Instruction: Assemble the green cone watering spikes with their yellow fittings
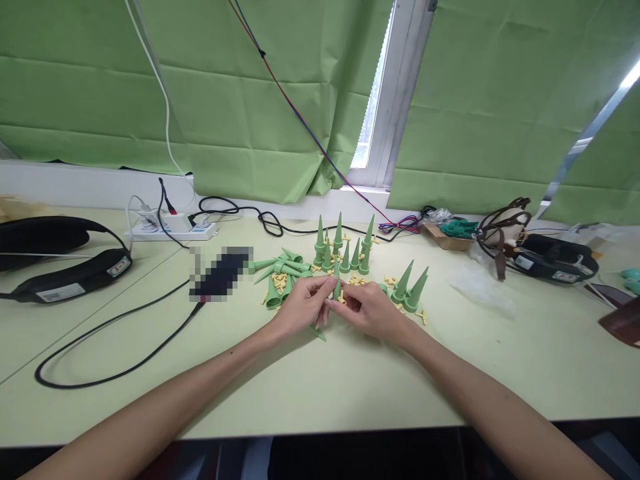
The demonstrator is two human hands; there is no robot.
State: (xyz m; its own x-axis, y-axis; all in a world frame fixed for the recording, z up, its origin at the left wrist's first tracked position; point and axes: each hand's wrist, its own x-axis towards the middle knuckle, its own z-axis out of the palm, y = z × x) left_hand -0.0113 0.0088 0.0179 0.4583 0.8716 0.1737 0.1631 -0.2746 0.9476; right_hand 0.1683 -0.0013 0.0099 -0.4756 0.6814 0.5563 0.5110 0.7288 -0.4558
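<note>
Close together over the table, both hands work on one green plastic spike, which stands point up between them. My left hand is closed around its side. A small yellow T-shaped piece shows at the spike's lower part, and my right hand pinches it there; the fingertips partly hide the contact. Just behind the hands stand several upright green spikes. Loose spikes lie in a heap to the left, among scattered yellow pieces. Under my left hand the tip of another spike pokes out.
Two upright spikes stand right of my hands. A blurred dark device with a black cable lies to the left, near a white power strip. A cardboard box, clear plastic bag and black headset-like item are at right.
</note>
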